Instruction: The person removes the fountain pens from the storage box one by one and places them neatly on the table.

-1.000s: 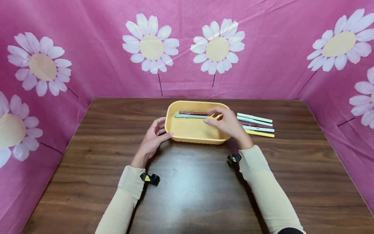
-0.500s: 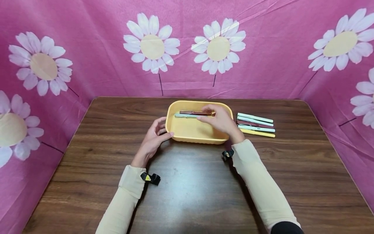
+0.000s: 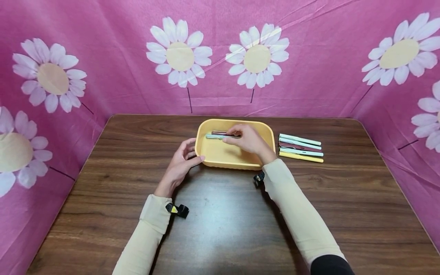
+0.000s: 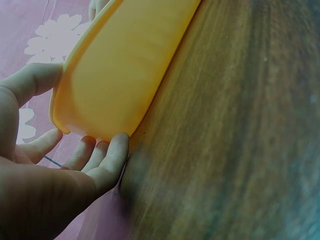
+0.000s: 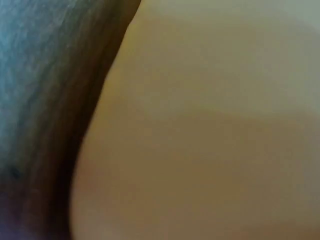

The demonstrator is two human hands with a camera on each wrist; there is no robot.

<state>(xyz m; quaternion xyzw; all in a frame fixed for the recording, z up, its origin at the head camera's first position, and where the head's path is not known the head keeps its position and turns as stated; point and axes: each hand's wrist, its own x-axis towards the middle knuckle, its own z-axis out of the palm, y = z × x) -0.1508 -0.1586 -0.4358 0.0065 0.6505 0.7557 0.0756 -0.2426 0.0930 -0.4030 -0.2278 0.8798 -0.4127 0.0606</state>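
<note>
In the head view a yellow tray stands on the table, holding a light blue pen and a dark red pen side by side. My left hand grips the tray's left end, thumb on the rim and fingers against the outer wall; the left wrist view shows these fingertips on the wall. My right hand is inside the tray, over the pens, with bent fingers and thumb close to them. It hides their right parts, so whether it pinches a pen cannot be told. The right wrist view is mostly blurred.
Several pens lie in a row on the table right of the tray: pale green and pale blue ones, a dark red pen and a yellow pen. Behind the wooden table hangs a pink cloth with white flowers.
My right hand has moved left inside the tray, from the pens' right ends to over their middle. The left hand stays at the tray's left end.
</note>
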